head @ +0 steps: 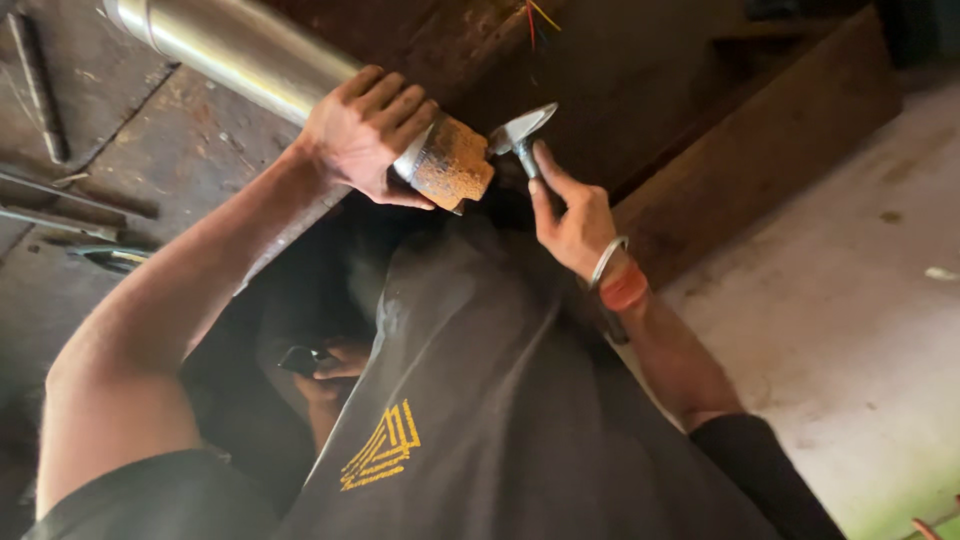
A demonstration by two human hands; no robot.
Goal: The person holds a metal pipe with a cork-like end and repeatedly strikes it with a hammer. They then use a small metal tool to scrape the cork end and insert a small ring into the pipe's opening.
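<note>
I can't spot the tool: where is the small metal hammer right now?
Head view, upper centre: the small metal hammer is in the right hand, its head against the rusty end of the steel pipe gripped by the left hand.

Dark, stained metal bench [170, 150] at upper left, surface scuffed and rust-flecked. Thin rod [38, 85] lying on bench near far left edge, running roughly top to bottom. More long bars [60, 200] lying flat lower down at left edge, side by side, angled slightly. Shiny steel tube [230, 45] crossing above bench from top left; contact with surface cannot be told. Pale concrete floor [850, 330] at right, dusty, small white scrap [940, 273] lying on it.
</note>
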